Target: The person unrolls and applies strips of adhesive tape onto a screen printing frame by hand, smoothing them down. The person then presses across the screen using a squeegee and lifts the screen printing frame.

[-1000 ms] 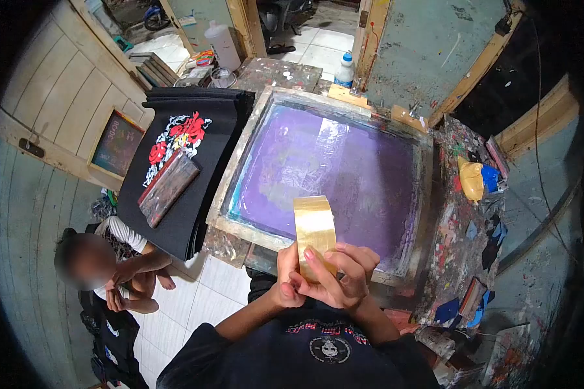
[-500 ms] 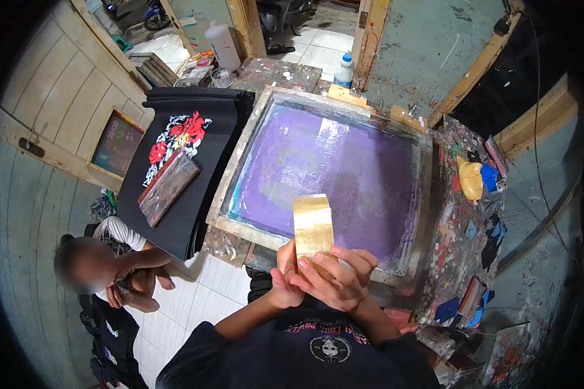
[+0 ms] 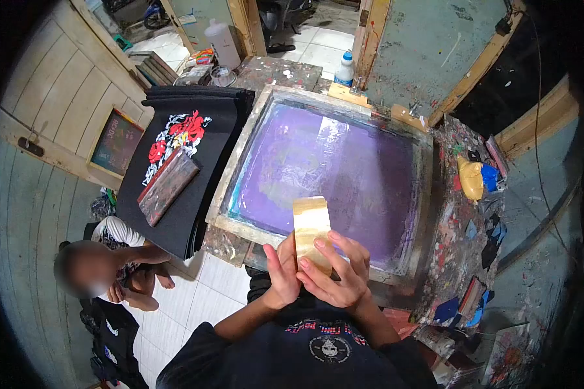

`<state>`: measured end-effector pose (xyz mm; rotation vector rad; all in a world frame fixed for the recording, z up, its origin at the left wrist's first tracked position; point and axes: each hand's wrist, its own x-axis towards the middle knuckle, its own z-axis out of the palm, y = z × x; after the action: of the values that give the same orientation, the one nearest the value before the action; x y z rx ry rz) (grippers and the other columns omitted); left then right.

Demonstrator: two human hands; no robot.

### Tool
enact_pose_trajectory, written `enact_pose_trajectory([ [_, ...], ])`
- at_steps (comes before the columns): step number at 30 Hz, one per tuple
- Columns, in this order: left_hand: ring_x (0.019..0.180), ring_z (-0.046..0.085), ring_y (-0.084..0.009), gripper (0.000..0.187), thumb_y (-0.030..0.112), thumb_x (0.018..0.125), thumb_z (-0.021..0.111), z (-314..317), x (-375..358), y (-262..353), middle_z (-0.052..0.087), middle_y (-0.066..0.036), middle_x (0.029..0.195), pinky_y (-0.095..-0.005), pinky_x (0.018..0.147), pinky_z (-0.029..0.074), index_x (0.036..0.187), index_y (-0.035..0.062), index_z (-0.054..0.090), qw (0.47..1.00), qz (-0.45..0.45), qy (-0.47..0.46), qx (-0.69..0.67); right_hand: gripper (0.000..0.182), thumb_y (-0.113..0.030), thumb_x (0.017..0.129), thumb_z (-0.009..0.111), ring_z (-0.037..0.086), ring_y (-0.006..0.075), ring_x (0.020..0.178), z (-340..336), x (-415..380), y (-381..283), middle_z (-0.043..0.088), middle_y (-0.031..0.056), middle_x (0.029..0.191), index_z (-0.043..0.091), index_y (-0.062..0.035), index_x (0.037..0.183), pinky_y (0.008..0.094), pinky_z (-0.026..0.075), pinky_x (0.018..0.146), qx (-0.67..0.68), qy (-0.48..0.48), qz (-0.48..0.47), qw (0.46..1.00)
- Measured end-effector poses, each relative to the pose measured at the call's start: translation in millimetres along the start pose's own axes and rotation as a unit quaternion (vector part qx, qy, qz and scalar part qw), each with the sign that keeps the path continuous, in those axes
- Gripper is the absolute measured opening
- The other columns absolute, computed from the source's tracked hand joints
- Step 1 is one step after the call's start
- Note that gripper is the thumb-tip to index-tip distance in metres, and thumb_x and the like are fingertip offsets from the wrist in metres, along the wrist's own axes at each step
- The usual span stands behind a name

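Observation:
A roll of gold-brown tape point(image 3: 312, 230) is held upright between my two hands, over the front edge of a wooden-framed screen. My left hand point(image 3: 282, 272) grips its left side, thumb raised. On the right side, my right hand point(image 3: 340, 272) rests spread fingers against the tape's face. The screen's purple mesh point(image 3: 363, 188) lies beyond the roll, with a shiny clear strip point(image 3: 333, 139) near its upper part. Black printed fabric point(image 3: 133, 194) is stacked left of the screen, and a squeegee point(image 3: 169, 188) lies on top of it.
A seated person point(image 3: 120, 259) is at the lower left. Bottles point(image 3: 223, 45) stand behind the screen, one of them white and blue point(image 3: 344, 69). The paint-stained bench point(image 3: 451, 253) at right holds a yellow bag point(image 3: 470, 178) and another squeegee point(image 3: 472, 297).
My right hand's fingers have spread and lifted somewhat from the tape. The roll has turned slightly between my hands.

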<state>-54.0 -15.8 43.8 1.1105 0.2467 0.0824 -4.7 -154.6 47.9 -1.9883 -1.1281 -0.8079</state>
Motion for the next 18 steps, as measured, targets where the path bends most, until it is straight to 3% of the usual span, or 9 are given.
enact_pose_trajectory([
  [5, 0.127, 0.058, -0.0252, 0.118, 0.091, 0.089, 0.004, 4.3, 3.3, 4.5, 0.061, -0.016, 0.137, -0.039, 0.111, 0.041, 0.143, -0.0035, 0.05, 1.0, -0.016, -0.007, -0.012, 0.034, -0.034, 0.084, 0.083, 0.064, 0.0355, 0.124, -2.6, -0.5, 10.0, 0.067, 0.011, 0.131, 0.077, -0.0144, 0.111, 0.048, 0.048, 0.103, -0.004, -0.013, -0.029, 1.0],
  [10, 0.126, 0.059, -0.0256, 0.116, 0.089, 0.091, 0.005, 11.0, 5.3, 16.8, 0.062, -0.017, 0.136, -0.039, 0.112, 0.042, 0.144, -0.0038, 0.05, 0.996, -0.069, 0.001, -0.059, 0.037, -0.033, 0.087, 0.081, 0.066, 0.0327, 0.122, -5.1, -0.1, 14.3, 0.069, 0.01, 0.129, 0.073, -0.0127, 0.116, 0.0472, 0.046, 0.106, 0.01, -0.018, -0.005, 1.0],
  [18, 0.118, 0.064, -0.0243, 0.068, 0.053, 0.112, 0.023, 1.3, 9.8, 3.0, 0.064, -0.016, 0.132, -0.0394, 0.105, 0.05, 0.143, -0.0006, 0.051, 0.994, -0.085, -0.019, -0.069, 0.036, -0.032, 0.088, 0.08, 0.064, 0.0264, 0.125, -6.0, -4.3, 14.4, 0.071, 0.0065, 0.128, 0.074, -0.0132, 0.118, 0.0438, 0.043, 0.108, -0.004, -0.009, 0.007, 1.0],
])
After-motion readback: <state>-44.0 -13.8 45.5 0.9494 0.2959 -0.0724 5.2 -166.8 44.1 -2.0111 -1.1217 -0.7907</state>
